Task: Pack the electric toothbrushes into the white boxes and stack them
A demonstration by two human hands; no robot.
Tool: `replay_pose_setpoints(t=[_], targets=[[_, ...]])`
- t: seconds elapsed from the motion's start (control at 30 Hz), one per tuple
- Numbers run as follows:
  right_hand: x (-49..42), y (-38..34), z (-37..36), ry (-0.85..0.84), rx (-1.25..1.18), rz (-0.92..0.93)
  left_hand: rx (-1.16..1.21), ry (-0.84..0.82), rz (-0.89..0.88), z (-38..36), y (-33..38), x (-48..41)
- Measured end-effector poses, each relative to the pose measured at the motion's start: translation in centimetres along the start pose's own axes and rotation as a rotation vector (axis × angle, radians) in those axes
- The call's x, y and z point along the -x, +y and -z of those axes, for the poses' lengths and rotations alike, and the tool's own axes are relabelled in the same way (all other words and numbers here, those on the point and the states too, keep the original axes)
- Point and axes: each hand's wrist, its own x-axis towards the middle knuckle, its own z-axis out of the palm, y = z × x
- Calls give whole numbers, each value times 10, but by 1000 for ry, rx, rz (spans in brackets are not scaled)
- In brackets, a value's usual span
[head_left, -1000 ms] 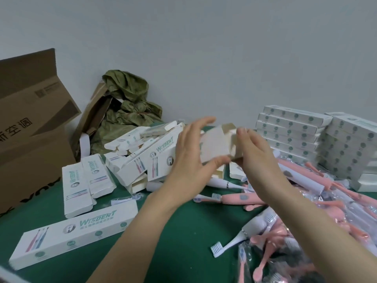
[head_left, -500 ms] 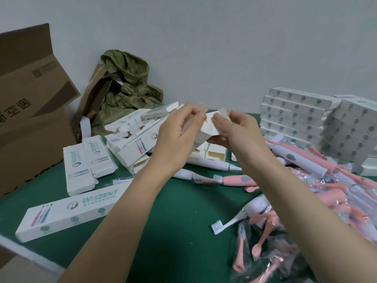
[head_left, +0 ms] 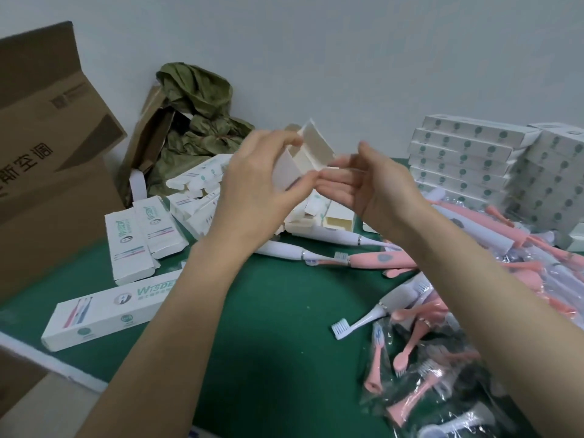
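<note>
While no toothbrush is in hand yet, the left hand (head_left: 259, 188) pinches a white box (head_left: 311, 153), forefinger on top and thumb below. The box is held up above the green counter (head_left: 268, 336) at mid-frame with its end flaps splayed, probably to pop the flat sleeve into a tube before loading. The right hand (head_left: 366, 188) is released: fingers fairly straight, tips touching the box's lower edge, thumb lifted clear. It looks like steadying or pushing a wall out, not gripping. A pink toothbrush (head_left: 379, 260) and a white toothbrush (head_left: 284, 251) lie end to end on the counter just under the hands, within easy reach for the next pick. More brushes are heaped to the right, next to a clear bag of brush heads (head_left: 423, 380). A stack of closed boxes (head_left: 461, 159) sits far right against the wall, judged the finished pile, out of the work zone. Loose unfilled boxes (head_left: 338, 219) cluster behind the hands, and a long printed box (head_left: 107, 308) lies front left. A brown carton (head_left: 47, 147) stands at far left.
</note>
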Motion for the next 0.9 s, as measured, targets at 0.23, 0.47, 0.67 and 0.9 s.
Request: replay_pose_setpoints(t=[0.23, 0.47, 0.67, 0.9], targets=[[-19, 71, -25, -289, 1363, 128, 99, 280, 211, 5, -17, 4], [-33, 90, -41, -485, 1854, 184, 97, 265, 231, 5, -23, 10], [-26, 47, -1, -280, 1619, 220, 106, 232, 228, 7, -27, 14], [0, -45, 24, 369, 437, 644, 64, 26, 233, -16, -23, -2]])
